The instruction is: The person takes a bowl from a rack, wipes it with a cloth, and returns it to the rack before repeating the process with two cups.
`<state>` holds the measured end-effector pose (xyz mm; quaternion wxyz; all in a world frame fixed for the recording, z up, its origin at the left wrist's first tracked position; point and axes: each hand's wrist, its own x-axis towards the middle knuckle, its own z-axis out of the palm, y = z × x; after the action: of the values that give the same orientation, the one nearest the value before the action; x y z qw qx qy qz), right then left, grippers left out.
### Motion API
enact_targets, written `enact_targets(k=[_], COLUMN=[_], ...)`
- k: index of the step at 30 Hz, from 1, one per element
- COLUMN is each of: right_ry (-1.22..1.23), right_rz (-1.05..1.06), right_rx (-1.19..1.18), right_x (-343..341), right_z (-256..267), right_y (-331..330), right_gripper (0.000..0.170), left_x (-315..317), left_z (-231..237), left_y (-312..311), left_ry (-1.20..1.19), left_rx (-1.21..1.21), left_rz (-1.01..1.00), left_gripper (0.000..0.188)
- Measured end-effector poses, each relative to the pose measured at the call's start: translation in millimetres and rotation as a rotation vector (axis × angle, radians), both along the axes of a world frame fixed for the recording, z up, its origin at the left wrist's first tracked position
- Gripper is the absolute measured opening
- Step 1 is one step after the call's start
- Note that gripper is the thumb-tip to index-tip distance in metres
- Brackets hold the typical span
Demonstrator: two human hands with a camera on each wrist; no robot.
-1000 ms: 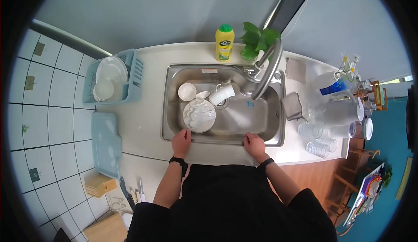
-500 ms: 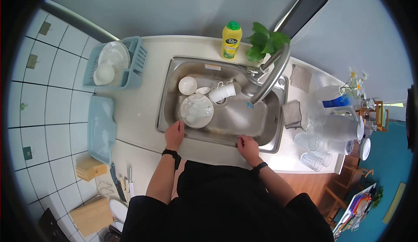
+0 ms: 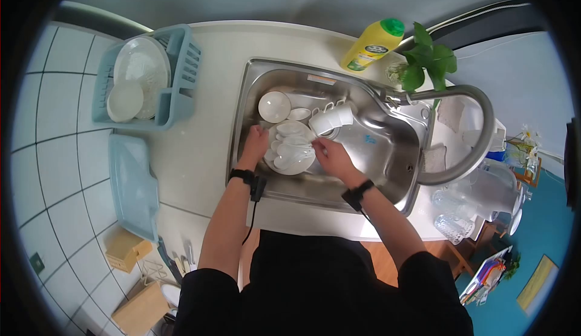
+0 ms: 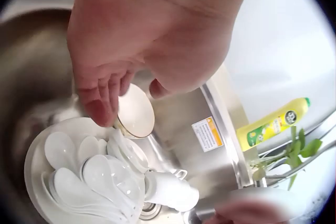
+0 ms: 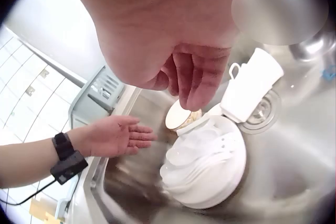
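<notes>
White spoons [image 3: 292,154] lie heaped on a white plate [image 3: 295,171] in the left part of the steel sink [image 3: 381,182]. Behind the plate are a white bowl [image 3: 275,107], a smaller dish [image 3: 299,114] and white mugs [image 3: 333,119] lying on their sides by the drain. My left hand [image 3: 256,145] hovers at the plate's left, its fingers extended and holding nothing, as the right wrist view shows. My right hand [image 3: 336,160] reaches over the plate's right side, fingertips near the spoon handles. Its fingers [image 5: 197,85] are loosely bent, with nothing visible between them.
A blue dish rack [image 3: 175,88] with plates and bowls stands left, above a blue tray [image 3: 133,185]. Behind the sink are a yellow cleaner bottle [image 3: 372,47] and a plant [image 3: 426,64]. The tap [image 3: 487,124] arches at right, near clear glasses [image 3: 454,227].
Both hands have left the sink's front edge and moved forward over the plate of spoons. The head view has shifted and turned. The dishes keep their arrangement.
</notes>
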<state>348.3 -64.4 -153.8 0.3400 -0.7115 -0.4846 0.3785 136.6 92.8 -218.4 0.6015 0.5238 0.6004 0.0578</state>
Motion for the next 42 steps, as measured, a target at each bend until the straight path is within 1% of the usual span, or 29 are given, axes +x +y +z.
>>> enact_targets(k=[1, 2, 3, 4, 6, 8, 11, 13, 14, 15, 17, 18, 19, 20, 21, 22, 23, 24, 25, 27, 29, 31, 32, 33, 35, 37, 39, 41, 42], right_ry=[0.047, 0.093, 0.027, -0.04, -0.057, -0.073, -0.05, -0.099, -0.1, -0.068, -0.043, 0.057, 0.156, 0.148, 0.337, 0.529, 0.523, 0.542, 0.558, 0.579, 0.661, 0.621, 0.618, 0.617, 0.591, 0.426, -0.015, -0.192, -0.189], right_rz=[-0.062, -0.124, -0.133, -0.14, -0.208, -0.272, -0.246, -0.237, -0.24, -0.251, -0.271, -0.325, -0.378, -0.391, -0.43, -0.466, -0.48, -0.52, -0.565, -0.62, -0.6, -0.626, -0.59, -0.551, -0.566, -0.514, -0.376, -0.456, -0.449], right_rx=[0.036, 0.074, 0.021, -0.031, -0.018, 0.0, -0.067, -0.189, -0.192, -0.154, -0.105, -0.026, 0.054, 0.064, 0.028, -0.006, 0.003, -0.011, -0.025, -0.047, -0.05, -0.042, -0.076, -0.11, -0.096, -0.126, -0.049, -0.056, -0.046], right_x=[-5, -8, -8, -8, -16, -20, -26, -30, -31, -30, -24, -22, -19, -17, -15, -14, -12, -12, -10, -1, 9, 17, 21, 25, 35, 49, 79, 107, 123], right_z=[-27, -48, -56, -67, -101, -122, -126, -106, -100, -97, -85, -73, -61, -46, -32, -21, -10, -1, 9, 26, 36, 61, 70, 77, 89, 93, 98, 100, 97], right_y=[22, 44, 64, 81, 110, 129, 144, 148, 145, 140, 124, 111, 95, 80, 64, 47, 31, 12, -7, -43, -81, -107, -119, -130, -149, -166, -184, -195, -200], right_gripper=[0.02, 0.022, 0.025, 0.028, 0.028, 0.029, 0.029, 0.029, 0.029, 0.03, 0.032, 0.029, 0.027, 0.027, 0.025, 0.023, 0.023, 0.022, 0.02, 0.022, 0.022, 0.023, 0.023, 0.023, 0.023, 0.026, 0.028, 0.039, 0.039], left_x=[1, 3, 7, 14, 21, 23, 32, 37, 40, 40, 42, 45, 48, 49, 49, 48, 48, 51, 53, 64, 73, 88, 95, 102, 117, 133, 143, 151, 156], left_z=[-38, -62, -63, -60, -60, -68, -50, -35, -28, -27, -21, -3, 26, 46, 54, 61, 68, 74, 81, 95, 101, 103, 97, 104, 116, 128, 130, 133, 137], left_y=[6, 10, 15, 18, 24, 27, 37, 43, 43, 41, 36, 34, 30, 23, 15, 5, -5, -18, -31, -55, -86, -117, -131, -142, -164, -173, -182, -191, -193], left_ry=[0.092, 0.183, 0.181, 0.185, 0.189, -0.149, -0.08, -0.066, -0.055, -0.058, -0.227, -0.236, -0.266, -0.296, -0.306, -0.421, -0.534, -0.497, -0.507, -0.649, -0.649, -0.722, -0.809, -0.811, -0.818, -0.767, -0.787, -0.782, -0.729], left_rx=[0.128, 0.257, 0.248, 0.184, 0.111, 0.054, 0.037, 0.051, 0.068, 0.065, 0.075, 0.079, 0.065, 0.05, 0.054, 0.038, 0.019, 0.056, 0.049, -0.137, -0.186, -0.505, -0.661, -0.663, -0.864, -0.846, -0.928, -0.879, -0.839], left_rz=[-0.017, -0.034, -0.043, 0.007, 0.052, 0.199, 0.145, 0.138, 0.134, 0.129, 0.274, 0.263, 0.227, 0.188, 0.172, 0.094, 0.015, -0.076, -0.097, -0.078, -0.158, 0.027, 0.053, 0.025, 0.081, 0.049, 0.133, 0.102, 0.06], left_gripper=[0.046, 0.052, 0.052, 0.053, 0.055, 0.054, 0.049, 0.046, 0.043, 0.043, 0.04, 0.04, 0.039, 0.038, 0.038, 0.037, 0.036, 0.038, 0.038, 0.042, 0.046, 0.05, 0.059, 0.059, 0.068, 0.073, 0.072, 0.071, 0.071])
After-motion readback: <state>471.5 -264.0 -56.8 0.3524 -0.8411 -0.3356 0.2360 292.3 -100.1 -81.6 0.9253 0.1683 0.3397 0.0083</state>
